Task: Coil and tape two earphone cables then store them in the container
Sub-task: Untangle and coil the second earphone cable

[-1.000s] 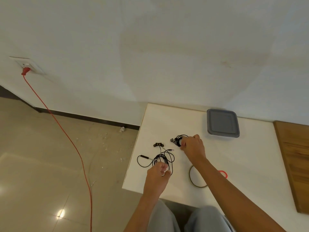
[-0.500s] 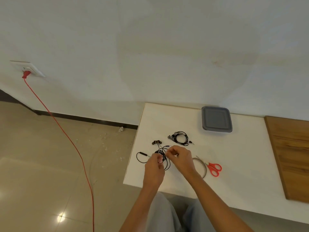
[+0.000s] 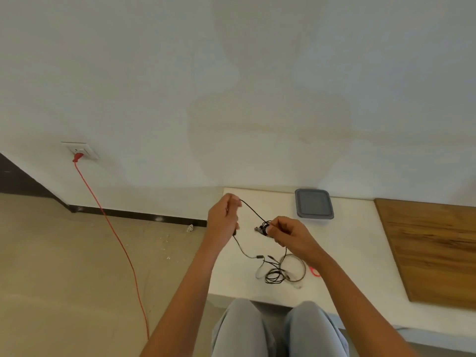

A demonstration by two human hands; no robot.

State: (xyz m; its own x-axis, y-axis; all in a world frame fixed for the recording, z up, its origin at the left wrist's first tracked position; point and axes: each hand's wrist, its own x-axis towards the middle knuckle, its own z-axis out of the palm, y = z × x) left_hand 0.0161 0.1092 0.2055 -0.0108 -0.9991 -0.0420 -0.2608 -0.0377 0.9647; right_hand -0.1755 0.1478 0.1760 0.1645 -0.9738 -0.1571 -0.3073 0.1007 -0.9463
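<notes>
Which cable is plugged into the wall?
The red cable, running from the socket across the floor; the black cable stretches between the left hand and right hand.

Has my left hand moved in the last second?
Yes. The left hand went up the view, from well below the grey container to about level with it, pinching the black cable.

White table [image 3: 360, 253]; container [image 3: 314, 203], earphone cable [image 3: 274, 275], scissors [image 3: 314, 272]
</notes>
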